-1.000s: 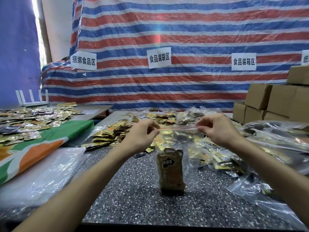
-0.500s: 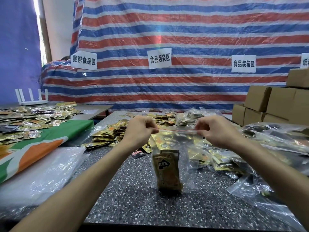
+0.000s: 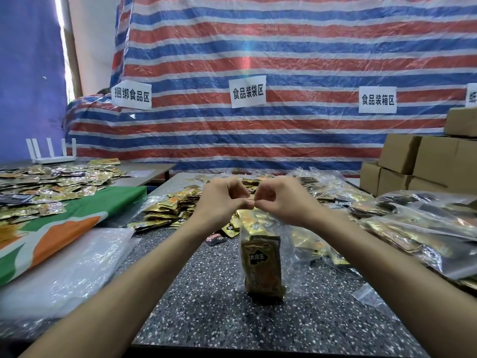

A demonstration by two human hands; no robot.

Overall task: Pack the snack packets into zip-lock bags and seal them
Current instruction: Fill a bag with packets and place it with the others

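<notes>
A clear zip-lock bag (image 3: 286,244) stands upright on the speckled table (image 3: 206,311), with gold and brown snack packets (image 3: 262,267) inside it. My left hand (image 3: 222,200) and my right hand (image 3: 281,200) pinch the bag's top strip, fingertips almost touching at the middle. A heap of loose gold snack packets (image 3: 167,210) lies behind my left hand.
Filled clear bags (image 3: 423,223) pile up along the right side. Brown cardboard boxes (image 3: 423,164) are stacked at the far right. A stack of flat clear bags (image 3: 56,270) lies at the left, next to a green and orange cloth (image 3: 59,228) with more packets (image 3: 51,182) behind it.
My two hands, held wide apart at the ends of the bag's top strip, have come together at its middle. The bag's top has bunched narrower.
</notes>
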